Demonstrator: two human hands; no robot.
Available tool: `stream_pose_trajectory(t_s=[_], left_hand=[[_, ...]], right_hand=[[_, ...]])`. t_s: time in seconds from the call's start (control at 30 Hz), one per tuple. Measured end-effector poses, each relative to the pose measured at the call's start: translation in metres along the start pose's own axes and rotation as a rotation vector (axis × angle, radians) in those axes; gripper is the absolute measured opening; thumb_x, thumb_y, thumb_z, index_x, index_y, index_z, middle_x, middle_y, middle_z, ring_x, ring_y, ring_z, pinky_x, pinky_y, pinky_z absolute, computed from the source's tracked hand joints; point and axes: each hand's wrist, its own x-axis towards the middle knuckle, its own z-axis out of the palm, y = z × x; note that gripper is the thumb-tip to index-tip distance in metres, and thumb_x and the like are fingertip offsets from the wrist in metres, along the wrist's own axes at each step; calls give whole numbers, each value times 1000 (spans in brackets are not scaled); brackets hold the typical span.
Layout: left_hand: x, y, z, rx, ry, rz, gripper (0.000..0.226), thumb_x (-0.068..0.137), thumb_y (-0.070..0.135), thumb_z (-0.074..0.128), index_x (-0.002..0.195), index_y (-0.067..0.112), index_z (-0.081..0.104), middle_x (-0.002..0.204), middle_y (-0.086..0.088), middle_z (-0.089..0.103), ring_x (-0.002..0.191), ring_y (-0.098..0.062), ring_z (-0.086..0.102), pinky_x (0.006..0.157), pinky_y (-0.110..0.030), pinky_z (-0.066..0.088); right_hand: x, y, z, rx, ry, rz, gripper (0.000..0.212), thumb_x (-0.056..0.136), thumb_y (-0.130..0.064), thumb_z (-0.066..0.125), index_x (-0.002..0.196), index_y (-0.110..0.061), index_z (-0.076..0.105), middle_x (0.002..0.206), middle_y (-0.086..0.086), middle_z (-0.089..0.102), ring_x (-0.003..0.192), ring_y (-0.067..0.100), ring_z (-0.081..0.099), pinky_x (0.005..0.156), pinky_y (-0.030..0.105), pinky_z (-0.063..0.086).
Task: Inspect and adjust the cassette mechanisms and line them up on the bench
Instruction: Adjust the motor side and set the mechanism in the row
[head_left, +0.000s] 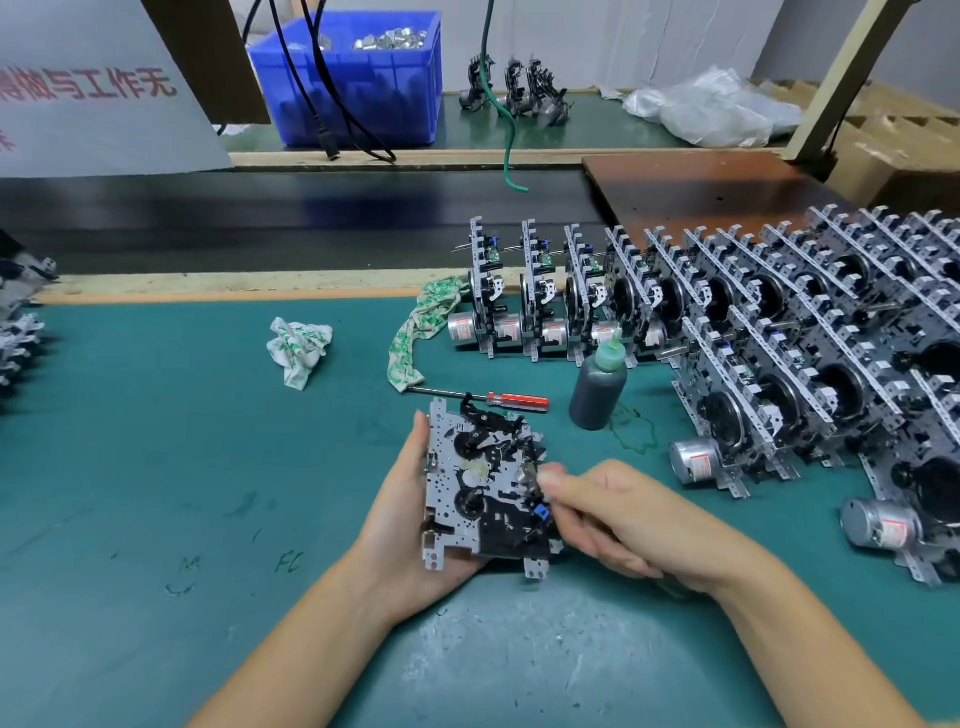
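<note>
Left hand (410, 525) cradles a mechanism (480, 488) above the desk (156, 467); right hand (613, 514) pinches its right edge. Screwdriver (483, 397) lies just behind the mechanism.

A green-matted bench (156, 467) fronts a black conveyor belt (260, 223), with a pale wall (649, 36) behind.

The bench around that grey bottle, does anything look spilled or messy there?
Yes. Green marks stain the mat just right of the grey bottle, matching its green nozzle, so it looks like leaked or dripped fluid. Two stained rags lie crumpled nearby. The lined-up mechanisms look orderly.
</note>
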Motion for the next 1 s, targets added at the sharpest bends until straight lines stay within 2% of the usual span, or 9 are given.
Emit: stream_pose_trajectory(t_s=[0.2, 0.4, 0.53, 0.63, 0.7, 0.77, 0.83, 0.9, 1.0], left_hand=[[-5, 0, 5, -118, -50, 60, 80, 82, 65, 44, 116, -4, 65, 128, -23, 58, 115, -34, 60, 90, -45, 52], [-8, -1, 5, -153, -49, 40, 89, 82, 71, 41, 119, -8, 60, 131, -29, 53, 118, -41, 55, 101, -48, 44], [-8, 2, 2, -65, -68, -5, 97, 78, 78, 35, 129, -2, 53, 138, -29, 46, 126, -46, 46, 107, -53, 33], [-11, 6, -2, 39, -122, -65, 95, 78, 80, 33, 129, 3, 56, 139, -26, 47, 128, -46, 44, 110, -56, 30], [-13, 10, -3, 147, -96, -86, 88, 78, 77, 43, 127, 6, 59, 138, -25, 49, 128, -46, 44, 110, -58, 28], [-16, 12, 1, 262, -98, -106, 75, 77, 71, 53, 118, 10, 68, 129, -21, 58, 118, -37, 56, 103, -51, 42], [-19, 15, 15, 406, -87, -140, 50, 72, 67, 57, 87, 26, 79, 107, -9, 72, 89, -15, 71, 74, -31, 58], [-14, 22, 17, 566, 23, -141, 44, 65, 67, 53, 53, 31, 75, 75, 3, 74, 61, -4, 69, 50, -21, 54], [-11, 36, 14, 640, 8, -215, 75, 57, 78, 54, 72, 6, 70, 88, -17, 65, 83, -25, 65, 79, -32, 56]], right_hand=[[-2, 0, -3, 196, 107, -67, 42, 98, -31, 37, 65, -9, 52, 35, -1, 32, 28, 8, 19, 34, 15, 18], [0, 9, -7, 67, 287, -96, 38, 101, -25, 38, 69, -10, 55, 45, 2, 46, 30, 7, 32, 34, 12, 24], [-1, 19, -9, -622, 584, -103, 32, 97, -31, 46, 70, -20, 60, 53, -6, 53, 50, 9, 49, 51, 24, 35], [-5, 20, 1, -1000, 692, -186, 15, 91, -31, 57, 97, -19, 63, 81, -5, 61, 75, 19, 57, 66, 30, 41], [-10, 22, 4, -1080, 624, -236, 49, 83, -34, 68, 127, -19, 53, 103, -3, 58, 93, 17, 55, 77, 27, 43], [-16, 25, 1, -1123, 476, -246, 78, 80, -47, 66, 145, -23, 31, 123, -6, 48, 113, 12, 44, 96, 23, 31], [-22, 26, -1, -1162, 404, -286, 76, 79, -57, 59, 142, -21, 39, 124, -6, 51, 117, 13, 43, 100, 20, 21], [-26, 27, -3, -1263, 457, -386, 65, 75, -64, 54, 116, -15, 62, 105, -4, 61, 103, 18, 57, 99, 24, 25], [-31, 29, -4, -1337, 553, -495, 59, 73, -70, 47, 86, -16, 66, 86, -6, 63, 88, 17, 62, 100, 32, 31]])
